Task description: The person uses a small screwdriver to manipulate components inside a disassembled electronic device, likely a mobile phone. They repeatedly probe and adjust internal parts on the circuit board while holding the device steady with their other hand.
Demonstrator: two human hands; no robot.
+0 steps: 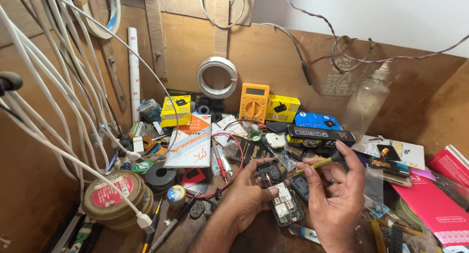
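Low in the middle of the frame, the left hand [246,194] wraps its fingers around a small phone [279,197]. Its back is already off and the insides show. Right beside it, the right hand [334,192] pinches a yellow screwdriver [317,163], tip near the phone's top; some opening is left.

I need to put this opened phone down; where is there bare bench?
Little: bare wood only between the left hand and the round tin, partly crossed by pens. Around the multimeter and red packets it is crowded.
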